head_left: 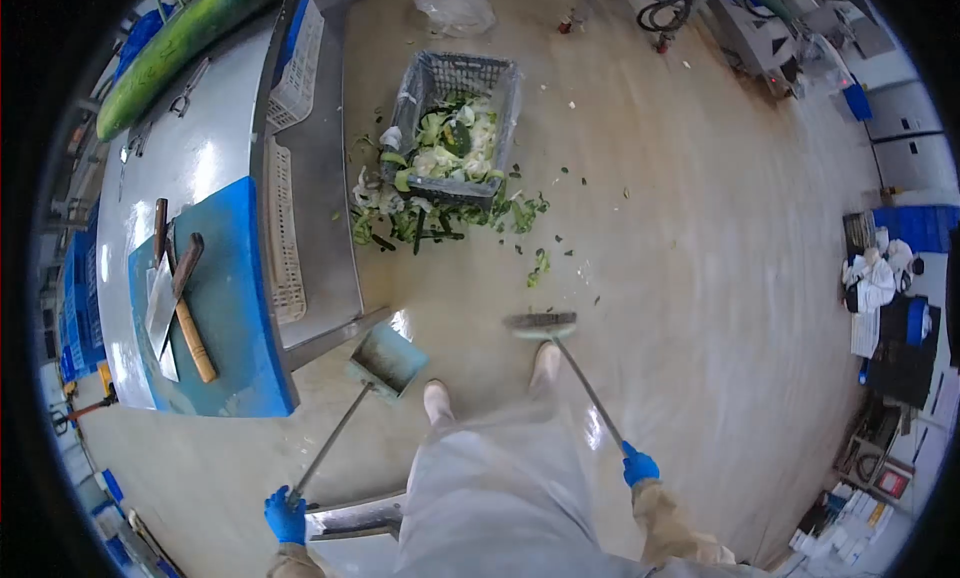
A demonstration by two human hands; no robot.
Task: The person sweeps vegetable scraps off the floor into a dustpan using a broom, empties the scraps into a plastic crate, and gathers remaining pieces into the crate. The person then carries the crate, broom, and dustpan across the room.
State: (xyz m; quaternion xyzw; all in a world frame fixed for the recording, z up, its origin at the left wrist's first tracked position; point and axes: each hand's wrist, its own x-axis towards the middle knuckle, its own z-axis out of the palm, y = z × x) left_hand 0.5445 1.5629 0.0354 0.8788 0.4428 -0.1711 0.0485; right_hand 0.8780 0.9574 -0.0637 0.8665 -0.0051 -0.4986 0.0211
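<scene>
My left hand (286, 516), in a blue glove, is closed around the handle of a long-handled dustpan (389, 359). The pale green pan rests on the floor beside the metal table. In my right hand (640, 465), also gloved in blue, is the handle of a broom (541, 324), its head on the floor just ahead of my boot. Green vegetable scraps (520, 216) lie scattered on the floor beyond the broom. Among them stands a grey crate (505, 108) holding pale and green vegetable trimmings (455, 143).
At left, a steel table (215, 143) carries a blue cutting board (225, 278) with several knives (170, 308) and a large green melon (180, 58). White baskets (285, 228) sit beneath. A clear plastic bag (455, 6) lies beyond the crate. Machinery (765, 38) stands far right.
</scene>
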